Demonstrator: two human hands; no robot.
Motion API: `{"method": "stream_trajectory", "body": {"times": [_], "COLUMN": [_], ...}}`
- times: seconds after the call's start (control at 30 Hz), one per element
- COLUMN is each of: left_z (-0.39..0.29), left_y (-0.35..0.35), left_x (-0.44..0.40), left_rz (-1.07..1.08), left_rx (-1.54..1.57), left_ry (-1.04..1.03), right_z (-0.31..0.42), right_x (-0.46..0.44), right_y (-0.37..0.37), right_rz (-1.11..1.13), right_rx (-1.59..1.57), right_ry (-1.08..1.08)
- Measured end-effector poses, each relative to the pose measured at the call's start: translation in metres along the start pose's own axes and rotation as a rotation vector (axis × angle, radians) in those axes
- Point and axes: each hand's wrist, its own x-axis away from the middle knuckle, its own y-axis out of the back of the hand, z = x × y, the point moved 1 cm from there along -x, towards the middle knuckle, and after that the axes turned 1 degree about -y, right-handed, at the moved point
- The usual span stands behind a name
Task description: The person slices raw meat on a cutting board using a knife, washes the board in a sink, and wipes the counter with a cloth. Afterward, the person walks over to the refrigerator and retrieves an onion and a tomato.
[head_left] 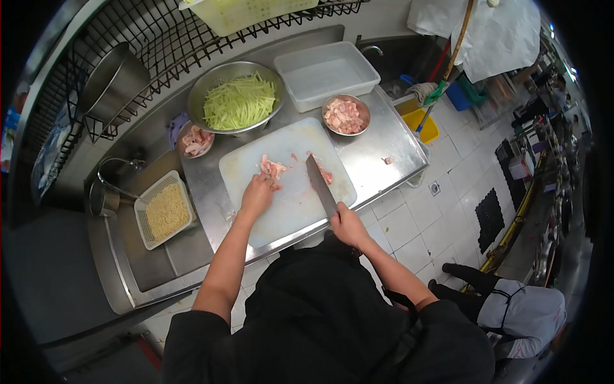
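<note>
My right hand (pixel 347 225) is closed round the handle of a knife (pixel 321 184), whose broad blade lies over the white cutting board (pixel 246 169). Small bits of raw meat (pixel 325 175) lie along the blade's right side. On the board's left half, my left hand (pixel 258 194) has its fingertips on a piece of raw meat (pixel 273 168); the fingers are bent and partly hidden. A metal bowl of cut meat (pixel 346 115) stands beyond the board's right corner. Another small bowl with meat (pixel 196 141) sits at its far left.
A colander of shredded green vegetable (pixel 240 102) and a translucent plastic tub (pixel 327 75) stand behind the board. At left, a basket of pale grains (pixel 167 210) sits in the sink. A wire rack (pixel 192 54) hangs above. A person (pixel 521 313) in grey is at the right.
</note>
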Motion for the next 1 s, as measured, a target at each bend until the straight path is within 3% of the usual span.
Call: {"method": "stream_trajectory", "body": {"times": [0.17, 0.23, 0.33, 0.57, 0.67, 0.73, 1.0], "left_z": [-0.017, -0.03, -0.041, -0.031, -0.023, -0.016, -0.014], "left_y": [-0.016, -0.024, -0.033, -0.01, -0.007, -0.012, -0.019], "left_x": [0.007, 0.011, 0.014, 0.011, 0.003, -0.004, -0.012], "left_rz": [-0.014, -0.011, -0.068, -0.157, -0.139, -0.01, -0.038], "left_rx": [-0.008, 0.23, 0.302, 0.206, 0.187, 0.2, 0.135], "left_ry": [0.012, -0.046, -0.073, -0.054, -0.119, -0.2, -0.334], "right_z": [0.006, 0.009, 0.013, 0.035, 0.043, 0.047, 0.069], "right_x": [0.007, 0.012, 0.016, 0.02, 0.021, 0.022, 0.028], "right_y": [0.004, 0.004, 0.006, 0.001, -0.004, -0.008, -0.02], "right_rz": [0.113, 0.149, 0.167, 0.202, 0.209, 0.211, 0.233], "right_rx": [0.126, 0.197, 0.251, 0.352, 0.333, 0.314, 0.263], "right_ry": [0.041, 0.027, 0.021, 0.03, 0.006, -0.006, -0.13]}}
